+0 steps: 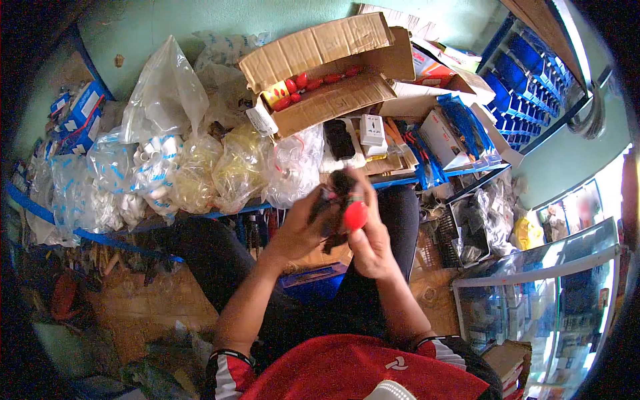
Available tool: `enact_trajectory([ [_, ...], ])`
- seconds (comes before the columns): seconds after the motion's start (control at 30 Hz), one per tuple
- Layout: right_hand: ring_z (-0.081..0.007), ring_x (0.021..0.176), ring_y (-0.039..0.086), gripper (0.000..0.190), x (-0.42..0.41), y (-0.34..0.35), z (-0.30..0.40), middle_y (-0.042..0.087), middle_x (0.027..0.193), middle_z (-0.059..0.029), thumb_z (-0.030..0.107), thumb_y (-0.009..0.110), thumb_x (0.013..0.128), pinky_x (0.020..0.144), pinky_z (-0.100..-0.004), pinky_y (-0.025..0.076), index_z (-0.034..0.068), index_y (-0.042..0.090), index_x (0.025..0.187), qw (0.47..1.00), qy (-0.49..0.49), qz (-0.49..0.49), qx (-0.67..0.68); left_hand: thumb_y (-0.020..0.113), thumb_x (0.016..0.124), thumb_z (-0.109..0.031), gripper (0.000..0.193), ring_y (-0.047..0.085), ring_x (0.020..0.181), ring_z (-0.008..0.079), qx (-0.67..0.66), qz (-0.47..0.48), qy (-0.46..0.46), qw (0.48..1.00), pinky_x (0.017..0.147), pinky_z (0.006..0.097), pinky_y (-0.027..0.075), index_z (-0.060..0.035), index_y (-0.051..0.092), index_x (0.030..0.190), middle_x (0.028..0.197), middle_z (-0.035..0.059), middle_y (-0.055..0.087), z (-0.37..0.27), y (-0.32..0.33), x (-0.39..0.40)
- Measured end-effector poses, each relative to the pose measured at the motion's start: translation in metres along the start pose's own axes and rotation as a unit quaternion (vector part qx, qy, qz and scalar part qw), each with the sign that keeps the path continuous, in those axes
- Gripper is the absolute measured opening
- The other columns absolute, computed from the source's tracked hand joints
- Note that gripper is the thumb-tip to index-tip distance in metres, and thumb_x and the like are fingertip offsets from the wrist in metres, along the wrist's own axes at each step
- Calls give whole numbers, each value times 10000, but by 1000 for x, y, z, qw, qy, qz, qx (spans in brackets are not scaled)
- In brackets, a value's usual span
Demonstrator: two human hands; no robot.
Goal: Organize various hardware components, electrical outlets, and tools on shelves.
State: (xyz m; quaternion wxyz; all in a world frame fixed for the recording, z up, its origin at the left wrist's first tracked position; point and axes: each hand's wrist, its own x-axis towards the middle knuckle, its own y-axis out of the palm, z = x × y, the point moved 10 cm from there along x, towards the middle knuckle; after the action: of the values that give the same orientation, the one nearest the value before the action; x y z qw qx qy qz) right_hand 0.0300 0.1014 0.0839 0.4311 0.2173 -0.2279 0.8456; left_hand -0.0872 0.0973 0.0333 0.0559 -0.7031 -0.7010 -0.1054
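Above my lap, both hands are close together around a dark, motion-blurred item (331,212). My left hand (299,231) grips it from the left side. My right hand (372,245) closes around its right side, the thumb just below a bright red rounded piece (355,215). Whether the red piece is joined to the dark item cannot be told, and the fingers hide part of both. Beyond my hands, an open cardboard box (320,47) lies on the shelf with several small red rounded pieces (300,86) inside. A white electrical socket (372,130) sits near black parts (340,139).
Clear plastic bags (162,95) of white fittings and yellowish bags (240,167) crowd the blue-edged shelf. Blue packets (462,125) fill a carton at right. Blue parts bins (525,85) line the wall. A glass display case (535,300) and a black crate (447,232) stand to my right.
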Motion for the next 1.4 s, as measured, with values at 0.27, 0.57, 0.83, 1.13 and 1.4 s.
enact_trajectory([
  [0.27,-439,1181,528,306,-8,7,-14,569,1215,-273,223,528,1017,1025,-492,431,-47,587,1148,979,-12,-143,-141,626,990,-439,596,678,1048,458,158,-110,55,980,868,479,535,-8,413,1343,1153,269,635,25,11,-6],
  [0.57,-422,848,566,117,14,-11,-10,585,931,-209,101,590,997,737,-458,481,-13,595,1022,965,16,-110,-237,342,1123,-432,519,541,1200,363,269,-188,174,929,1075,437,391,16,485,1343,1246,233,532,-27,1,-12],
  [0.83,-454,890,626,141,6,3,-19,623,963,-208,131,649,977,761,-473,534,3,625,1033,962,100,-2,-256,521,1113,-318,304,582,958,105,-68,-73,-20,995,859,262,482,-35,611,1175,1083,59,636,6,-5,-1],
  [1.13,-251,994,615,327,-10,-43,-22,605,1113,-172,92,612,1011,924,-354,487,-1,488,1299,967,126,-198,-97,645,1052,-346,356,611,872,75,-123,-111,-39,985,817,237,525,-48,643,1247,997,8,664,15,-14,-2],
  [1.4,-299,1054,555,218,-8,-10,-5,530,1141,-193,-20,610,936,956,-386,453,-28,551,1146,957,-14,-139,-254,717,1011,-222,303,653,875,76,-158,-123,-83,976,713,226,547,-18,656,1227,1031,35,711,28,-2,-8],
])
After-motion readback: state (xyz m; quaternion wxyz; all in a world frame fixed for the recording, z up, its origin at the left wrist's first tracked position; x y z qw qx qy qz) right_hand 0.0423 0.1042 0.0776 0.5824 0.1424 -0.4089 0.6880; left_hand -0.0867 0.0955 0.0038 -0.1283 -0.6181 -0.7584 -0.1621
